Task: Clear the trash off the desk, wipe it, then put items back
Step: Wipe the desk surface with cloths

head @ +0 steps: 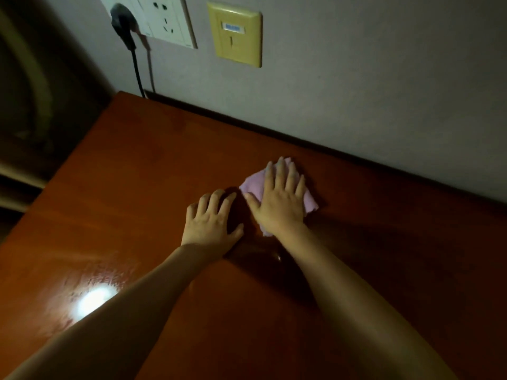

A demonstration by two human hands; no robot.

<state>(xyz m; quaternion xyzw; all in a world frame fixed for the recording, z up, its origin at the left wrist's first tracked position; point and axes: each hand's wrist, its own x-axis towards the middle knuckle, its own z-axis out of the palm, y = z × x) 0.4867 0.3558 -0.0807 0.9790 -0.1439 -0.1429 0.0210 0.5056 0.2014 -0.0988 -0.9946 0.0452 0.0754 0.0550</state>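
We are in the wiping step. Our right hand (277, 198) lies flat on a pink cloth (309, 202), fingers (288, 174) straight and spread, pressing it onto the counter (131, 187); cloth shows beyond the fingertips and to their right. Our left hand (211, 218) rests just left of it, fingers loosely bent, holding nothing, steadying us. To wipe well, we judge it best to keep the palm flat, press evenly, and work in overlapping passes from the wall edge back toward us. No trash or items show near our fingers. Far beyond them on the wall sit a socket panel (162, 17) with a black plug (123, 20) and a yellow plate (234, 37); its small blue label is too blurred to read.
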